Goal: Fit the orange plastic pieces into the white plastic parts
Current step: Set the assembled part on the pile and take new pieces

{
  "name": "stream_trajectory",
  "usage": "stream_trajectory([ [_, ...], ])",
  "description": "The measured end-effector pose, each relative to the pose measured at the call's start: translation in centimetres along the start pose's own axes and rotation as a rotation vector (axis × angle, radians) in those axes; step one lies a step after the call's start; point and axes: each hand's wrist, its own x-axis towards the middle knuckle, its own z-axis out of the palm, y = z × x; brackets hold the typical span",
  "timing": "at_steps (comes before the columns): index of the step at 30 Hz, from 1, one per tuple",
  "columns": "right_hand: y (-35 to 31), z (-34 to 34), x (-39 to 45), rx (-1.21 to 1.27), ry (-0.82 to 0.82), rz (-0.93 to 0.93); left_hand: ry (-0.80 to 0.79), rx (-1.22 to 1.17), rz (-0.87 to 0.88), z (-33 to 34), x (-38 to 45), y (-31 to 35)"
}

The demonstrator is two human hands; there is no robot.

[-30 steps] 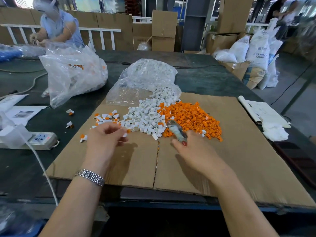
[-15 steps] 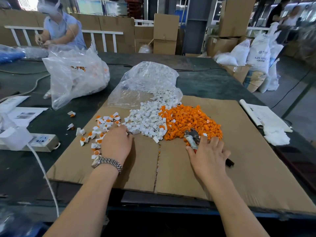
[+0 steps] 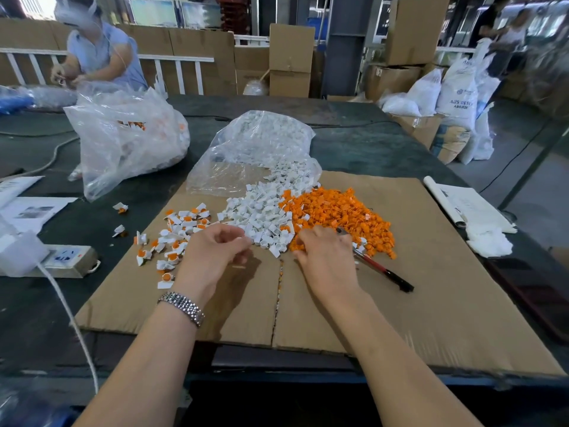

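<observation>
Pliers (image 3: 374, 263) have been let go by the right hand (image 3: 323, 260) and are now laid on the cardboard (image 3: 431, 303), just beside the little-finger side of that hand; half a second before, they were held under its fingers. The right fingers are now bent down into the near edge of the orange pieces (image 3: 341, 211); whether a piece is already pinched cannot be told. The left hand (image 3: 215, 251) has been moved from the assembled parts (image 3: 178, 235), which are now at its outer side, toward the white parts (image 3: 261, 217) just ahead of its fingertips. Its fingers are curled together, and it cannot be seen if anything is held. By this it is judged that a new pair is being picked for fitting, one orange and one white.
</observation>
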Motion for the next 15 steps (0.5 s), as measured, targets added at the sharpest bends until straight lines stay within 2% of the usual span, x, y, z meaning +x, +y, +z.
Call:
stream_trajectory([
  [5,-0.9,1.2,1.2,-0.027,0.008,0.047,-0.138,-0.139,-0.094,0.7,-1.3,-0.6],
  [8,-0.6,1.5,1.3,-0.064,0.040,0.064,-0.198,-0.337,-0.168,1.1,-1.7,-0.9],
  [11,-0.2,1.4,1.2,-0.026,0.049,0.036,-0.252,-0.547,-0.245,1.1,-1.7,-1.2],
  [15,0.1,0.7,0.9,0.080,0.078,0.002,-0.313,-0.649,-0.294,1.3,-2.0,-1.2],
])
